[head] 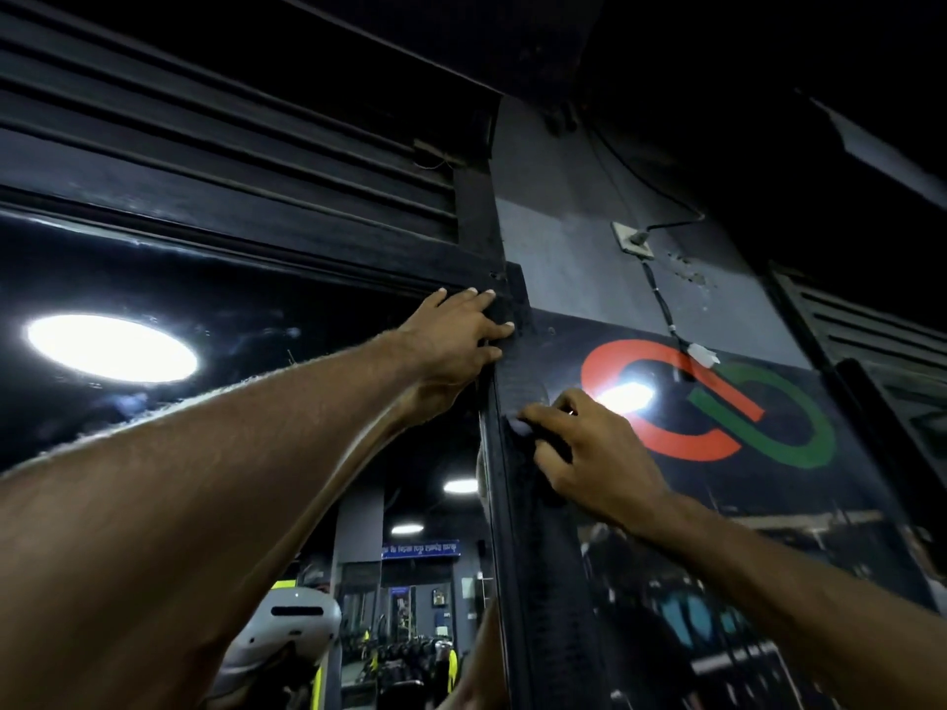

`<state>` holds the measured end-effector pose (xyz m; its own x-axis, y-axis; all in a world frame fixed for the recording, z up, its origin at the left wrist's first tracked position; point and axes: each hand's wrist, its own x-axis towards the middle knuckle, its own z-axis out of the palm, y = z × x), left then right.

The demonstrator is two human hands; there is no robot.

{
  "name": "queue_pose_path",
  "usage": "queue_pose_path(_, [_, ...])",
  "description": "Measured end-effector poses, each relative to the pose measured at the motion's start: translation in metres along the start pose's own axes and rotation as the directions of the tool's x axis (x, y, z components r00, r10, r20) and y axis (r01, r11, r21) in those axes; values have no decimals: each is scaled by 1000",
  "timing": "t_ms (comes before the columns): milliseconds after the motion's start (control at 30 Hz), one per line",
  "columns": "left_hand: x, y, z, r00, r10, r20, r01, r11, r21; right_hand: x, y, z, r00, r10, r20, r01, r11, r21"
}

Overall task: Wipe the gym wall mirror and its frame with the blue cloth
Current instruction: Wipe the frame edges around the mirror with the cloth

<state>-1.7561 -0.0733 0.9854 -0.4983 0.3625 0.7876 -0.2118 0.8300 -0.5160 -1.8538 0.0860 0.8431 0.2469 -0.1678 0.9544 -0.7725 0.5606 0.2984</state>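
Dim gym lighting is glaring off the wall mirror (256, 299) on your left and the logo panel (799, 484) on your right; between them the black frame (512, 556) is running upright; your left hand (451, 335) is pressing flat-fingered on the frame's top corner, while your right hand (584, 453) is pinching a fold of the blue cloth (525, 427) against the frame lower down; being soft, light and limp, the cloth is likely bunching, so keep gripping a folded edge and pressing evenly near the fragile glass
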Motion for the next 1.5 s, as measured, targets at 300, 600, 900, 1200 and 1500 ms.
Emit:
queue_pose_path(300, [5, 1, 14, 992, 119, -38, -115, 989, 95, -6, -10, 11, 969, -208, 137, 216, 975, -44])
queue_pose_path(600, [-26, 16, 19, 986, 163, 29, -163, 986, 22, -22, -17, -6, 998, 34, 51, -39, 995, 92])
queue_pose_path(900, [-67, 35, 26, 988, 156, 11, -156, 986, -53, -95, -47, 2, 964, 257, 67, -260, 965, 41])
queue_pose_path(1200, [-90, 48, 34, 985, 170, -4, -169, 981, 91, -64, -59, -2, 972, -61, 228, 85, 991, -100])
queue_pose_path(1500, [-115, 57, 47, 969, 247, 26, -248, 968, 29, -116, -61, -23, 952, -14, 305, -1, 999, 50])
